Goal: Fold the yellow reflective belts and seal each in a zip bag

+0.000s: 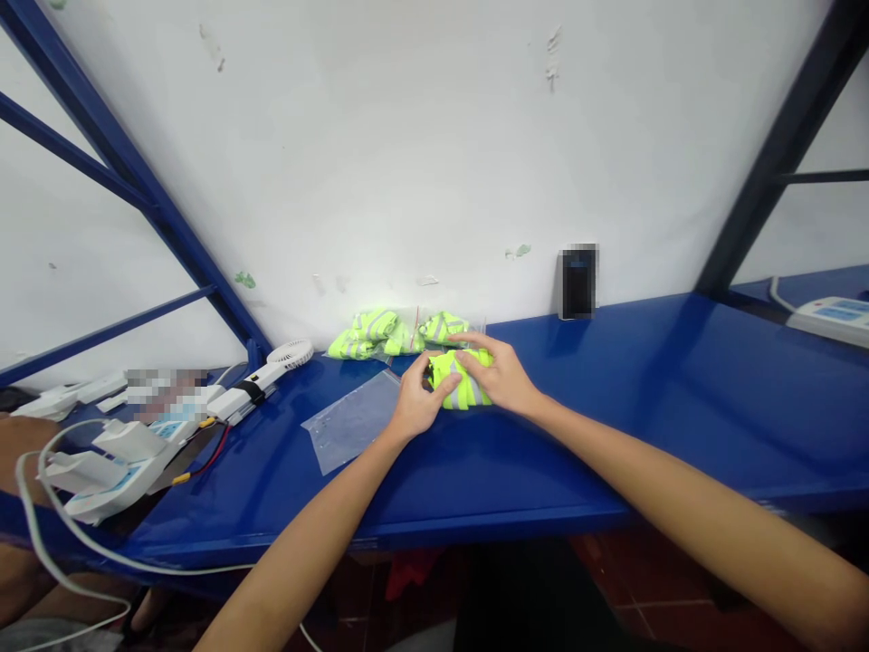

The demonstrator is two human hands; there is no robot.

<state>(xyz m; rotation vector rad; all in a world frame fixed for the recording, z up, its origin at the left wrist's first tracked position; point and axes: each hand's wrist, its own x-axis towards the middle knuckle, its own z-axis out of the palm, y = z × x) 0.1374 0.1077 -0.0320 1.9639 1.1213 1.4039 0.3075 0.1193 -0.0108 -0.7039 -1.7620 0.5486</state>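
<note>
A folded bundle of neon yellow-green fabric with grey reflective strips (463,391) rests on the blue table between my hands. My left hand (422,398) grips its left side, thumb across the front. My right hand (497,369) holds the bundle's right side and top, with the index finger stretched over it. Behind the bundle, against the wall, lie similar yellow-green bundles in clear plastic bags (380,333). A flat clear plastic bag (353,421) lies on the table left of my left hand.
On the left are a power strip with plugs (128,471), white cables, and a small white fan (291,353). A dark phone-like device (578,282) leans on the wall at the right. Blue metal frame posts (136,172) stand at both sides. Another person's arm (23,448) shows at far left.
</note>
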